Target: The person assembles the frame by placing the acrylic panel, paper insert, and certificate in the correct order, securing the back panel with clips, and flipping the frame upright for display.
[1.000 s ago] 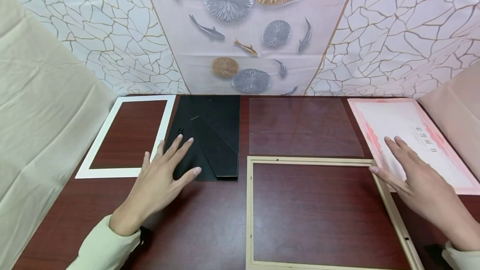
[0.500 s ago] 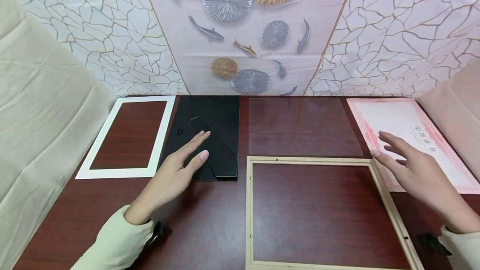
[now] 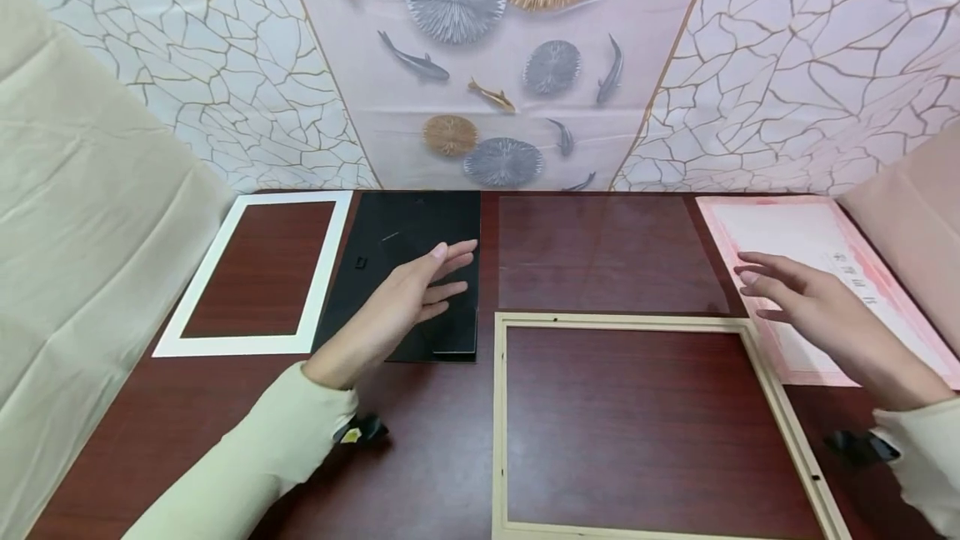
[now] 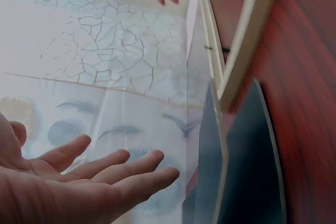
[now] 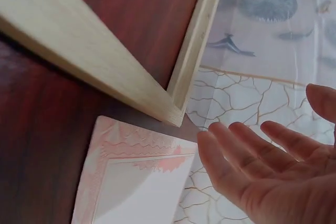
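In the head view my left hand hovers over the black picture-frame back, palm turned sideways, fingers extended and holding nothing. Its folded stand is partly hidden behind the hand. My right hand is above the pink-bordered certificate, its fingers loosely bent and nothing between them. Just left of that hand lies the pale wooden frame, whose corner also shows in the right wrist view. Both wrist views show relaxed, bare fingers, apart from any object.
A white mat border lies at the far left of the dark red table. Behind the wooden frame is a clear sheet. A patterned cloth hangs along the back, with a plain cloth at the left.
My left hand has moved right across the black back and turned from palm down to sideways. The right hand has rolled sideways too, its fingers bending slightly. The objects have stayed put.
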`<state>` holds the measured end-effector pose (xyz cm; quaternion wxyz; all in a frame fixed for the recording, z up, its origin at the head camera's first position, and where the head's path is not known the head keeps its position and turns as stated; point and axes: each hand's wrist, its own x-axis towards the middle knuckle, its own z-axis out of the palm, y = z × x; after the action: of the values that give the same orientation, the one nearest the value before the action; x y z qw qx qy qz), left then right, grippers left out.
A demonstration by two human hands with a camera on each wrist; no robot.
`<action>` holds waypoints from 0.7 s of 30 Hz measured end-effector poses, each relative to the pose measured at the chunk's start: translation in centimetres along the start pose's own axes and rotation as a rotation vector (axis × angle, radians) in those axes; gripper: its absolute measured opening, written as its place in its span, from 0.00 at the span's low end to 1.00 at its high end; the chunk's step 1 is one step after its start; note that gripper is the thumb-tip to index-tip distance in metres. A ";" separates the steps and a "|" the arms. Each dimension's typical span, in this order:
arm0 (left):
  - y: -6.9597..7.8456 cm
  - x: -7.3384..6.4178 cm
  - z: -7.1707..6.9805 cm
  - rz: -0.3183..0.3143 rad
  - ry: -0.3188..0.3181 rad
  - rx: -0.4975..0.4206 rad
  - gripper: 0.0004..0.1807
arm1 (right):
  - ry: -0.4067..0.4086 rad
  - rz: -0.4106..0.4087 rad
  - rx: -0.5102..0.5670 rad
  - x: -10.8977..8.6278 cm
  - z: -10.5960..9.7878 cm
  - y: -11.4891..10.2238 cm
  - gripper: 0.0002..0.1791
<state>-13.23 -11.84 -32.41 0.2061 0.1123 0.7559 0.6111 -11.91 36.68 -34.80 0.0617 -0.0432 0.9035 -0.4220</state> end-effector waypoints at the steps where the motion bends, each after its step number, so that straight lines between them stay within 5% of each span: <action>1: 0.1 0.4 0.1 -0.025 -0.007 -0.025 0.29 | -0.009 0.006 0.046 0.2 -0.2 0.1 0.31; 6: 0.3 2.6 0.2 -0.107 -0.040 -0.180 0.30 | -0.085 0.028 0.304 1.5 -1.2 0.7 0.18; 13: 0.3 5.0 0.2 -0.186 -0.068 -0.364 0.32 | -0.202 0.108 0.628 3.3 -2.0 1.1 0.18; 21: -0.7 7.0 0.0 -0.264 -0.057 -0.474 0.34 | -0.179 0.172 0.584 4.3 -1.8 1.1 0.15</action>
<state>-19.36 -9.04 -34.29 0.3258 -0.0216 0.5937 0.7354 -16.47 38.18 -34.84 0.1860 0.0159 0.7354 -0.6514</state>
